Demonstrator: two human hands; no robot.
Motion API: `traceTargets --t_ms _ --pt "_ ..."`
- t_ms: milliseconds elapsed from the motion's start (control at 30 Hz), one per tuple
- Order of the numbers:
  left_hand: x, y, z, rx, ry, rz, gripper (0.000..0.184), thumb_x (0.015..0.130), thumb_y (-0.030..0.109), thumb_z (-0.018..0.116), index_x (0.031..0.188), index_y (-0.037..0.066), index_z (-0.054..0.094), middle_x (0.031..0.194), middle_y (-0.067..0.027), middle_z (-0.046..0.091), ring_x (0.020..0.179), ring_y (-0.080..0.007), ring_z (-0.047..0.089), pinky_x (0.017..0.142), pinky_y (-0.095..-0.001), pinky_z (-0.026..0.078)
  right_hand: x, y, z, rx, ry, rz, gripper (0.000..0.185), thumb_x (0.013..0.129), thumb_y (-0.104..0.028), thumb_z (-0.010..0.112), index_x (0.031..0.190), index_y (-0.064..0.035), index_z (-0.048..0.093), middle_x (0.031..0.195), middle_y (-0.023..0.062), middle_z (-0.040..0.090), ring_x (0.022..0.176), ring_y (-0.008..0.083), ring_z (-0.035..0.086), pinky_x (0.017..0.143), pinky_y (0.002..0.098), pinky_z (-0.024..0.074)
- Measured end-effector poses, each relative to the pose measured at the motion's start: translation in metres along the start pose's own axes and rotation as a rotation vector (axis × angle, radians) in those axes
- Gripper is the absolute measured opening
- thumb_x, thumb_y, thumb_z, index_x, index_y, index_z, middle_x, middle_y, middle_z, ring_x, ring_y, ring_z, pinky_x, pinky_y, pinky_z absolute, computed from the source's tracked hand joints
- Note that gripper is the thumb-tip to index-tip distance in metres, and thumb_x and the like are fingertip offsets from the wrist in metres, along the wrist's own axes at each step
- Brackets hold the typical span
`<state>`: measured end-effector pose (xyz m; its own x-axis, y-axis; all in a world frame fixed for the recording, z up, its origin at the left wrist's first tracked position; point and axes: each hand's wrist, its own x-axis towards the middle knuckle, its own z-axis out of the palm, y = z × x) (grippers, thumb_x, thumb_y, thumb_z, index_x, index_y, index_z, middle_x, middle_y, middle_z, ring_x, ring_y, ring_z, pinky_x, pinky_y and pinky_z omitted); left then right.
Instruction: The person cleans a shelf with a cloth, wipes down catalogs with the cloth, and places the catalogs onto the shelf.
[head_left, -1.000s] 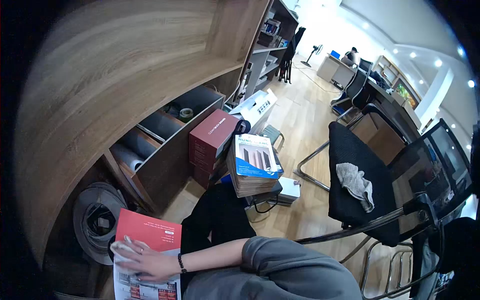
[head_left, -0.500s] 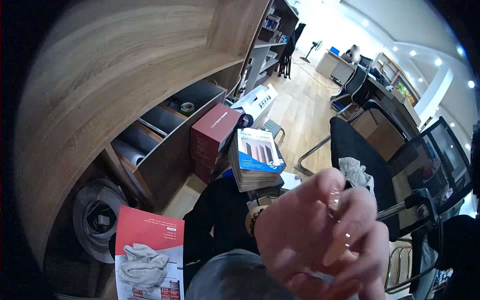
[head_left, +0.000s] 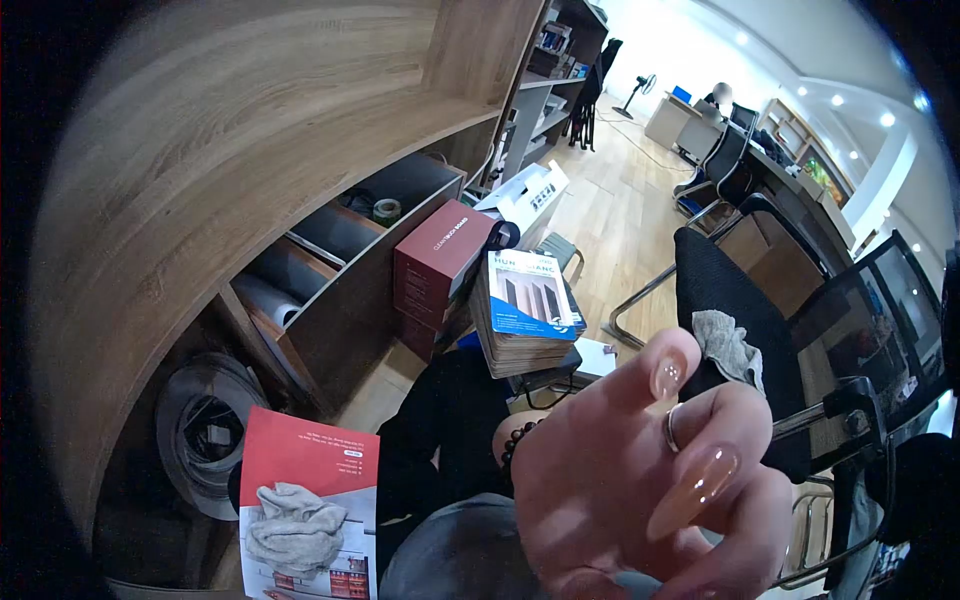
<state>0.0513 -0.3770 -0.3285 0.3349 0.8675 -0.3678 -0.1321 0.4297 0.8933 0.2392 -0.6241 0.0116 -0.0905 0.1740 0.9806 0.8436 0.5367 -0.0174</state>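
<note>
My left hand (head_left: 640,490) is raised close to the camera at the lower right, palm side partly toward me. It has long glossy nails, a ring and a dark beaded bracelet (head_left: 517,440) at the wrist. The fingers curl loosely, and a gap shows between thumb and index fingertip; I see nothing held. Behind the fingertips, a crumpled grey cloth (head_left: 728,345) lies on a black chair seat (head_left: 720,270). At lower left, another crumpled grey cloth (head_left: 296,530), possibly a sock, rests on a red-and-white booklet (head_left: 312,450). My right hand is out of view.
A stack of booklets (head_left: 530,310) stands beside a dark red box (head_left: 430,260) and a white box (head_left: 530,200). To the left are a wooden cabinet with an open drawer (head_left: 330,330) and a coiled roll (head_left: 205,435). A person (head_left: 718,98) sits at a far desk.
My left hand's thumb and fingers have parted slightly and look sharper. The whole scene has shifted a little to the right as the camera turned. Both cloths stay put.
</note>
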Motion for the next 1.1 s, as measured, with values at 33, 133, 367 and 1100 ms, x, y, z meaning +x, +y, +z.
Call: traceTargets --t_ms 33,133,367,1100 --pt "0.000 0.000 0.000 -0.006 0.004 -0.004 0.073 0.095 0.047 0.035 0.140 -0.006 0.018 0.147 -0.0184 0.020 0.135 -0.0284 0.021 0.111 -0.0392 0.014 -0.003 -0.005 0.005 0.029 -0.039 0.016 0.025 0.088 -0.030 0.055 0.080 -0.0075 0.063 0.090 0.0102 0.058 0.073 0.0238 0.054 0.073 0.0450 0.0474" --pt "0.002 -0.003 -0.004 0.031 0.013 0.020 0.072 0.095 0.047 0.035 0.141 -0.006 0.018 0.147 -0.0180 0.018 0.135 -0.0281 0.020 0.111 -0.0392 0.014 0.001 0.004 0.003 0.119 -0.151 0.067 0.026 0.087 -0.031 0.056 0.080 -0.0070 0.064 0.089 0.0102 0.057 0.072 0.0239 0.053 0.072 0.0453 0.0476" --pt "0.001 -0.003 -0.003 0.070 0.035 0.078 0.070 0.094 0.046 0.037 0.140 -0.004 0.022 0.146 -0.0184 0.020 0.134 -0.0283 0.021 0.111 -0.0400 0.015 0.010 0.004 -0.012 0.340 -0.399 0.186 0.029 0.087 -0.032 0.058 0.078 -0.0057 0.065 0.087 0.0102 0.056 0.069 0.0242 0.053 0.070 0.0462 0.0481" --pt "0.015 -0.027 -0.030 -0.066 -0.100 0.107 0.061 0.096 0.043 0.035 0.138 0.000 0.028 0.136 -0.0131 0.039 0.123 -0.0240 0.040 0.105 -0.0369 0.028 -0.058 0.012 -0.058 0.827 -0.239 0.296 0.032 0.087 -0.036 0.056 0.077 -0.0072 0.065 0.086 0.0086 0.057 0.070 0.0234 0.053 0.070 0.0443 0.0471"
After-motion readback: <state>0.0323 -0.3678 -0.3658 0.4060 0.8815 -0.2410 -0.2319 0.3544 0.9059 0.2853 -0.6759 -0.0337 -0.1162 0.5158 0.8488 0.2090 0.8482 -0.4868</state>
